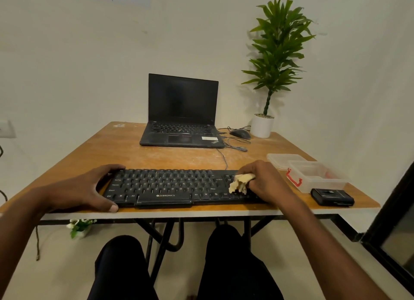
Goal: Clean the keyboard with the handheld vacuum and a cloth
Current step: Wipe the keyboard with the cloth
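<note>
The black keyboard (pixel 179 187) lies along the near edge of the wooden table (pixel 134 151), its long axis running left to right across the seated person. The left hand (pixel 89 187) grips the keyboard's left end, thumb curled along the front edge and fingers wrapped over the back corner, bracing it. The right hand (pixel 262 181) rests over the right end, above the number-pad area, its fingers pinching a crumpled beige cloth (pixel 240 183) that touches the keys. From the cloth, the unwiped keys extend leftward along the long axis, so the wiping stroke probably travels toward the left hand. The cloth appears soft and bunched; the keys are matte plastic. Just right of the keyboard sits a small black boxy device (pixel 332 197), possibly the handheld vacuum, though the view is too poor to confirm. 2 clear plastic containers (pixel 313 176) stand behind it.
</note>
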Tool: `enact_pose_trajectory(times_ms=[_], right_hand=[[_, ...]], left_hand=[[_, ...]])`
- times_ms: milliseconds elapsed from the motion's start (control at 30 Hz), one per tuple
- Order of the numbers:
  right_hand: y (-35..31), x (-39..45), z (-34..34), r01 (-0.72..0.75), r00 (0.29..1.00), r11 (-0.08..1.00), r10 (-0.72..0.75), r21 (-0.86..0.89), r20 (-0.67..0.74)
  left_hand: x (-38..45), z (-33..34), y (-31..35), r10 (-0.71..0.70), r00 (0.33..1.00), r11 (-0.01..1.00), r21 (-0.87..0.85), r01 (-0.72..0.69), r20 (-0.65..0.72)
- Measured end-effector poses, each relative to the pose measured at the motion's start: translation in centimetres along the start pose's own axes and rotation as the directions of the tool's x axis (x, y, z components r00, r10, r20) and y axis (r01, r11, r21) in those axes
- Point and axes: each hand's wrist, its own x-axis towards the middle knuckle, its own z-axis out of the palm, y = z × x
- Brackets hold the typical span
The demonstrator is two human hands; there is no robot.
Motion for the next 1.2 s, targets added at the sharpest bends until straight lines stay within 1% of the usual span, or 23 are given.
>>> enact_pose_trajectory(times_ms=[67, 100, 167, 200, 233, 300, 333, 367, 433, 533, 667, 700, 767, 833, 900, 933, 967, 1100, 1200], right_hand=[[0.3, -0.2, 0.2, 0.007, 1.0, 0.998, -0.009, -0.06, -0.021], [0.2, -0.2, 0.3, 0.03, 0.999, 0.999, -0.031, -0.045, -0.013], [0.4, 0.2, 0.3, 0.035, 0.999, 0.995, -0.035, 0.089, -0.001], [0.8, 0.5, 0.1, 0.004, 1.0, 0.99, 0.0, 0.139, -0.031], [1.3, 1.0, -0.1, -0.039, 0.995, 0.988, 0.053, 0.149, -0.089], [2.5, 1.8, -0.4, -0.143, 0.962, 0.986, 0.158, 0.08, -0.224], [2.9, 2.2, -0.4, -0.176, 0.949, 0.983, 0.181, 0.043, -0.259], [3.2, 2.7, -0.3, -0.184, 0.948, 0.983, 0.183, 0.023, -0.26], [3.0, 3.8, 0.3, -0.142, 0.969, 0.989, 0.146, 0.034, -0.197], [0.8, 5.5, 1.8, -0.025, 0.994, 0.999, 0.03, 0.043, -0.106], [-2.0, 6.7, 3.1, 0.137, 0.99, 0.989, -0.138, 0.058, 0.013], [-2.0, 6.9, 2.8, 0.154, 0.986, 0.986, -0.157, 0.061, 0.05], [-1.2, 6.8, 1.6, 0.143, 0.985, 0.988, -0.148, 0.057, 0.094], [0.4, 6.9, 0.6, 0.062, 0.997, 0.998, -0.061, -0.012, 0.036], [1.3, 6.9, 0.7, -0.07, 0.996, 0.99, 0.062, -0.126, -0.067], [1.1, 6.7, 1.1, -0.099, 0.992, 0.983, 0.086, -0.151, -0.093], [0.4, 6.6, 1.7, -0.094, 0.991, 0.983, 0.078, -0.157, -0.105], [-3.3, 6.3, 4.3, 0.029, 0.993, 0.992, -0.043, -0.123, -0.111], [-4.5, 6.5, 4.7, 0.05, 0.993, 0.993, -0.061, -0.106, -0.103]], left_hand=[[0.1, -0.1, 0.0, -0.002, 1.0, 1.0, -0.001, 0.002, 0.001], [0.1, -0.1, 0.1, -0.003, 1.0, 1.0, -0.006, 0.003, 0.003], [-0.1, -0.2, 0.1, -0.004, 1.0, 1.0, -0.007, 0.004, 0.006], [-0.1, -0.3, 0.0, -0.005, 1.0, 1.0, -0.004, 0.005, 0.009], [-0.2, -0.4, -0.1, -0.009, 1.0, 1.0, -0.003, 0.01, 0.016], [-0.4, -0.5, -0.3, -0.02, 0.999, 1.0, -0.008, 0.02, 0.037], [-0.3, -0.6, -0.4, -0.024, 0.999, 1.0, -0.008, 0.025, 0.044], [-0.3, -0.6, -0.4, -0.029, 0.999, 1.0, -0.005, 0.03, 0.045], [-0.2, -0.6, -0.2, -0.029, 0.999, 1.0, 0.003, 0.029, 0.036], [0.0, -0.3, 0.3, -0.019, 1.0, 1.0, 0.011, 0.018, 0.012], [-0.3, -0.1, 0.9, -0.006, 1.0, 0.999, 0.039, 0.007, -0.007], [-0.4, 0.0, 1.1, -0.002, 1.0, 0.999, 0.034, 0.002, -0.011], [-0.7, 0.2, 1.3, 0.003, 1.0, 1.0, 0.027, -0.002, -0.021], [-0.7, 0.3, 1.4, 0.001, 1.0, 1.0, 0.026, 0.0, -0.022], [-0.7, 0.4, 1.7, -0.005, 1.0, 1.0, 0.024, 0.005, -0.013], [-0.7, 0.4, 1.8, -0.005, 1.0, 1.0, 0.022, 0.005, -0.009], [-0.7, 0.4, 1.9, -0.004, 1.0, 1.0, 0.018, 0.004, -0.007], [-1.0, 0.5, 2.3, -0.003, 1.0, 1.0, 0.001, 0.003, 0.002], [-1.1, 0.5, 2.5, -0.009, 1.0, 1.0, 0.001, 0.009, 0.002]])
